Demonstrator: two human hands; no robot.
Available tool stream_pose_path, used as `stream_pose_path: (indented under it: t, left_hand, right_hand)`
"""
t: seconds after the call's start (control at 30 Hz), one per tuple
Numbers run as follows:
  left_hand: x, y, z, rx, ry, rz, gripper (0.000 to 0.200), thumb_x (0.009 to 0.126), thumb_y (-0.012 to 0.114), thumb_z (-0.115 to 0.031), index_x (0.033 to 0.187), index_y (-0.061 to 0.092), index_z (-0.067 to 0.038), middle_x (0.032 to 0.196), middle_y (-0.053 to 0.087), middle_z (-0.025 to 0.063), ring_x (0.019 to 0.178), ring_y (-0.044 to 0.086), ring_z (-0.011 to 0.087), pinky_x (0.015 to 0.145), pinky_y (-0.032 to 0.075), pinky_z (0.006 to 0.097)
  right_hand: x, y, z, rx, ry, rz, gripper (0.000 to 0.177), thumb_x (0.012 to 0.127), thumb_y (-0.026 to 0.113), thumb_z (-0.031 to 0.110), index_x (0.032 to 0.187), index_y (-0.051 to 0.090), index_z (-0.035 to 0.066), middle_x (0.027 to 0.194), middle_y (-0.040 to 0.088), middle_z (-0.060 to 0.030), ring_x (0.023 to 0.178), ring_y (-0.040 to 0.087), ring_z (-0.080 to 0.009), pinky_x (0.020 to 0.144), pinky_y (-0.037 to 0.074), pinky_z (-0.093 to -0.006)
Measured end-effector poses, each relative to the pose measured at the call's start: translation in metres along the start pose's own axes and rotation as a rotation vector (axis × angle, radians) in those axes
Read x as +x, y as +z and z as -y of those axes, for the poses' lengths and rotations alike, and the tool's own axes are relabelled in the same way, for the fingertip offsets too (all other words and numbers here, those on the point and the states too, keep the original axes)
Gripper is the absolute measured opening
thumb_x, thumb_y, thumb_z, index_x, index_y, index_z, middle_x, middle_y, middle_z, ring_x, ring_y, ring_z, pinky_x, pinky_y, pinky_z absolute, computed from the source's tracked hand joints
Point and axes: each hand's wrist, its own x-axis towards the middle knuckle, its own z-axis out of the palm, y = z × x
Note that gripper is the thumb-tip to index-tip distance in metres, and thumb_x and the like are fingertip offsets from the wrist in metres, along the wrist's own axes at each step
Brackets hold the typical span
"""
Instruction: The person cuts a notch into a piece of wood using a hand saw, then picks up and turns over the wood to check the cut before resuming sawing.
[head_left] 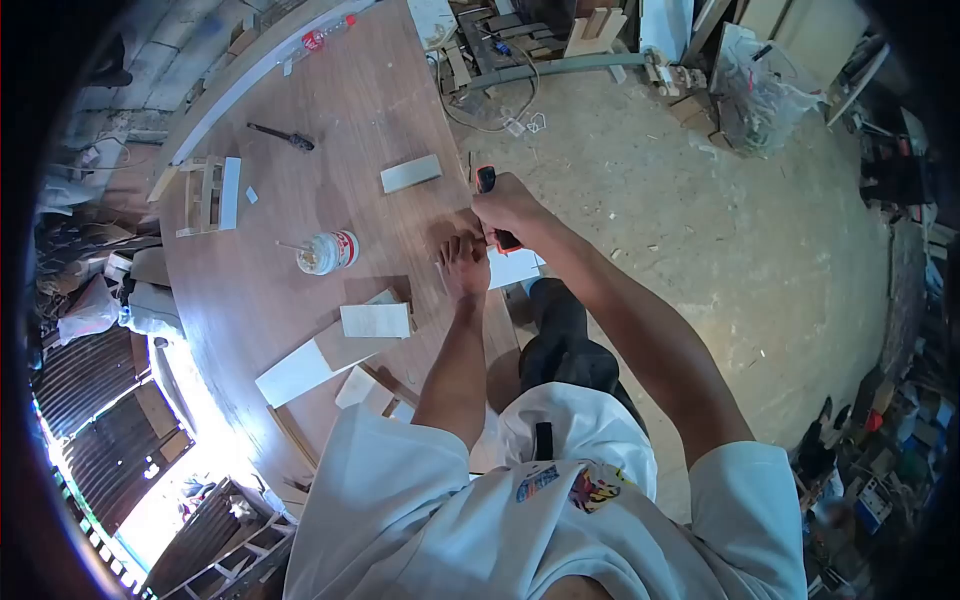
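Observation:
Near the table's right edge, my right hand [510,209] is wrapped round the black-and-orange handle of what looks like a handsaw [508,241]. Its blade is mostly hidden by the hand and the steep angle. Just left of it, my left hand [463,268] lies palm down with its fingers somewhat spread, beside a white board [513,267]. That board reaches out past the table edge, above my leg. How far it runs beneath my left hand is hidden.
On the wooden table [290,205] are a white block [411,174], a jar with a stick [328,252], a dark slim tool [281,136], a small wooden frame [210,195], and several white-faced boards [376,321]. A plastic bottle [328,34] lies at the far edge. Scraps litter the floor [690,260].

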Motion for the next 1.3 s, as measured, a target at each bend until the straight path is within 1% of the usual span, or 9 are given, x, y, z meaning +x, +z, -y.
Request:
stream_pose_path:
  t: [0.3, 0.53, 0.7, 0.73, 0.87, 0.97, 1.03, 1.1, 1.3]
  left_hand:
    - [-0.002, 0.001, -0.008, -0.024, 0.028, -0.029, 0.012, 0.079, 0.058, -0.012, 0.090, 0.057, -0.007, 0.090, 0.056, 0.0122, 0.088, 0.053, 0.0317, 0.083, 0.041, 0.0430]
    - [-0.003, -0.001, -0.003, -0.024, 0.011, -0.027, 0.011, 0.078, 0.058, -0.011, 0.089, 0.056, -0.007, 0.089, 0.055, 0.0120, 0.089, 0.052, 0.0314, 0.083, 0.041, 0.0434]
    - [-0.001, -0.001, 0.001, -0.055, 0.049, -0.048, 0.010, 0.078, 0.058, -0.010, 0.087, 0.055, -0.008, 0.087, 0.055, 0.0121, 0.088, 0.052, 0.0320, 0.082, 0.042, 0.0441]
    - [-0.001, -0.001, 0.003, -0.055, 0.063, -0.032, 0.010, 0.078, 0.058, -0.010, 0.086, 0.054, -0.008, 0.087, 0.054, 0.0121, 0.088, 0.052, 0.0322, 0.082, 0.042, 0.0442]
    - [-0.001, -0.002, 0.002, -0.074, 0.080, -0.032, 0.010, 0.078, 0.058, -0.011, 0.086, 0.055, -0.006, 0.087, 0.054, 0.0124, 0.088, 0.052, 0.0326, 0.084, 0.041, 0.0437]
    - [-0.002, 0.010, 0.015, -0.050, 0.118, -0.070, 0.011, 0.079, 0.059, -0.012, 0.086, 0.055, -0.004, 0.088, 0.055, 0.0130, 0.089, 0.052, 0.0326, 0.086, 0.040, 0.0437]
    - [-0.001, 0.014, 0.018, -0.017, 0.145, -0.080, 0.012, 0.079, 0.059, -0.012, 0.086, 0.056, -0.003, 0.088, 0.056, 0.0133, 0.090, 0.053, 0.0326, 0.087, 0.040, 0.0438]
    - [0.000, 0.011, 0.013, -0.032, 0.093, -0.041, 0.013, 0.078, 0.060, -0.012, 0.085, 0.056, -0.002, 0.089, 0.057, 0.0140, 0.093, 0.053, 0.0327, 0.088, 0.040, 0.0440]
    - [-0.003, 0.011, 0.012, -0.042, 0.092, -0.122, 0.011, 0.075, 0.062, -0.008, 0.083, 0.057, -0.003, 0.088, 0.057, 0.0143, 0.090, 0.053, 0.0335, 0.086, 0.041, 0.0434]
  right_hand:
    - [0.010, -0.003, 0.025, -0.192, 0.005, -0.047, 0.011, 0.077, 0.051, 0.001, 0.070, 0.056, -0.005, 0.059, 0.058, -0.0140, 0.048, 0.059, -0.0226, 0.042, 0.046, -0.0356]
    - [0.005, 0.006, 0.011, -0.140, 0.023, -0.010, 0.012, 0.082, 0.046, 0.002, 0.071, 0.050, -0.002, 0.056, 0.051, -0.0106, 0.043, 0.050, -0.0192, 0.038, 0.043, -0.0339]
    - [-0.024, 0.002, -0.025, -0.145, -0.193, -0.047, 0.005, 0.078, 0.050, 0.000, 0.073, 0.049, -0.001, 0.053, 0.050, -0.0107, 0.039, 0.052, -0.0202, 0.035, 0.042, -0.0355]
    - [-0.030, 0.001, -0.032, -0.174, -0.144, -0.083, 0.015, 0.077, 0.058, 0.012, 0.073, 0.056, -0.003, 0.063, 0.061, -0.0197, 0.055, 0.065, -0.0286, 0.047, 0.049, -0.0394]
    - [-0.040, 0.007, -0.078, -0.222, -0.373, -0.218, 0.018, 0.072, 0.064, 0.014, 0.076, 0.056, -0.002, 0.069, 0.062, -0.0208, 0.070, 0.065, -0.0353, 0.064, 0.050, -0.0404]
    - [-0.053, 0.006, -0.105, -0.252, -0.518, -0.301, 0.017, 0.072, 0.064, 0.013, 0.076, 0.056, -0.001, 0.068, 0.061, -0.0188, 0.067, 0.064, -0.0349, 0.062, 0.049, -0.0381]
    - [-0.065, 0.004, -0.130, -0.238, -0.653, -0.282, 0.014, 0.073, 0.063, 0.010, 0.077, 0.056, -0.001, 0.067, 0.060, -0.0169, 0.065, 0.063, -0.0324, 0.061, 0.048, -0.0365]
    - [-0.069, 0.006, -0.158, -0.146, -0.638, -0.305, 0.011, 0.074, 0.061, 0.000, 0.073, 0.050, 0.000, 0.064, 0.054, -0.0054, 0.063, 0.054, -0.0131, 0.060, 0.044, -0.0294]
    - [-0.080, 0.013, -0.176, -0.087, -0.603, -0.304, 0.013, 0.074, 0.060, -0.001, 0.072, 0.048, 0.000, 0.063, 0.050, -0.0053, 0.062, 0.048, -0.0104, 0.060, 0.043, -0.0274]
